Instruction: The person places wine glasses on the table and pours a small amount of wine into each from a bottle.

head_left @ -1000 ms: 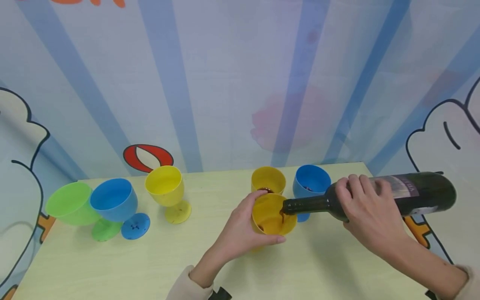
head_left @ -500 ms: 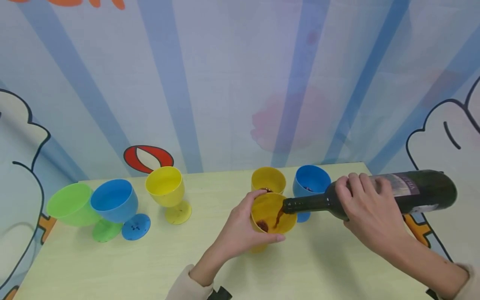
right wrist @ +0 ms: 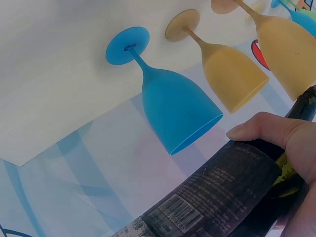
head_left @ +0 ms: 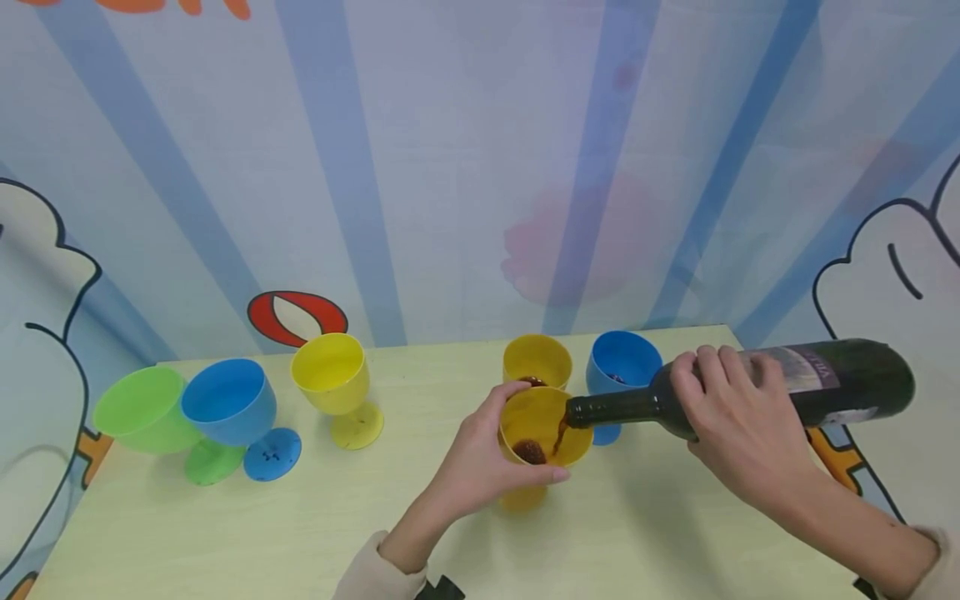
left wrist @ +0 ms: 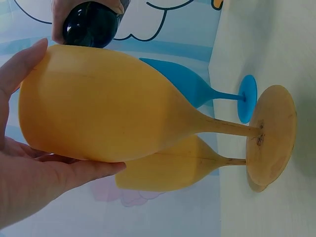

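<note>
My left hand (head_left: 483, 454) grips a yellow goblet (left wrist: 98, 103) round its bowl, thumb on one side and fingers on the other. The goblet leans, its foot low at the table in the left wrist view. In my right hand (head_left: 738, 425) a dark green wine bottle (head_left: 858, 383) lies almost level, neck to the left and mouth over the goblet's rim. A thin stream of dark red liquid (head_left: 558, 437) runs from the mouth into the bowl, where a foamy pool (head_left: 528, 452) shows. The right wrist view shows the bottle's back label (right wrist: 217, 192).
Close behind the held goblet stand another yellow goblet (head_left: 537, 358) and a blue goblet (head_left: 622, 358), both with some dark liquid. At the table's (head_left: 300, 533) left are a green goblet (head_left: 146, 408), a blue one (head_left: 228, 400) and a yellow one (head_left: 330, 375). A printed backdrop (head_left: 465, 167) hangs behind.
The dark pool in the held goblet has grown, and liquid keeps running from the bottle. The goblet has shifted slightly, showing more of its foot. The bottle's base end has risen a little.
</note>
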{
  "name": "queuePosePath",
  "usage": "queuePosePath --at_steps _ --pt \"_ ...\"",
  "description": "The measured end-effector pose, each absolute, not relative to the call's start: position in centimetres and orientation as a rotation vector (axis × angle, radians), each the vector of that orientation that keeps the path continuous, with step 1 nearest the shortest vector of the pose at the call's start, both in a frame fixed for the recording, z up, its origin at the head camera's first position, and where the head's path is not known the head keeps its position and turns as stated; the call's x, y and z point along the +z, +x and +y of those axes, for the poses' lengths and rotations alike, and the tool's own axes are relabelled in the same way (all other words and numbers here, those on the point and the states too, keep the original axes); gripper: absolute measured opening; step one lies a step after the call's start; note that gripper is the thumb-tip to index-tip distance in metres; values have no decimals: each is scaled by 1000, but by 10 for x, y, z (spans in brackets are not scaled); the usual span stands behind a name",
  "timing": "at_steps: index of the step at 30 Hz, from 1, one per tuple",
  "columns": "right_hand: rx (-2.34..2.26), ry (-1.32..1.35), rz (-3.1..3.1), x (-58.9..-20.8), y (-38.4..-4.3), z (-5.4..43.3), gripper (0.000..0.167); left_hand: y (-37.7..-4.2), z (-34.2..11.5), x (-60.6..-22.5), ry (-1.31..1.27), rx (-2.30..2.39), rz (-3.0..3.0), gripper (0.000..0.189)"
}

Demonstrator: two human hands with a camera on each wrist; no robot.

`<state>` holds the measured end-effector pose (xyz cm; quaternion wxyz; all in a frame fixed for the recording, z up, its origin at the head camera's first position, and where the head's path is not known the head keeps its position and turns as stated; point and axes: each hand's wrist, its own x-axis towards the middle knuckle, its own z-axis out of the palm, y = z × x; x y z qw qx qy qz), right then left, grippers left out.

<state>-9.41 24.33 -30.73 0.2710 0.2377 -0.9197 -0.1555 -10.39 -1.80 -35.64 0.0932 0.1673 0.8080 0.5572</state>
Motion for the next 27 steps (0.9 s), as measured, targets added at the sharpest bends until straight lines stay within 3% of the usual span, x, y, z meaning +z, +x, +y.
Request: queuePosePath --at_steps 27 --pt "-429 655 -2476 -306 -93 244 81 -104 -18 -359 456 1704 2317 82"
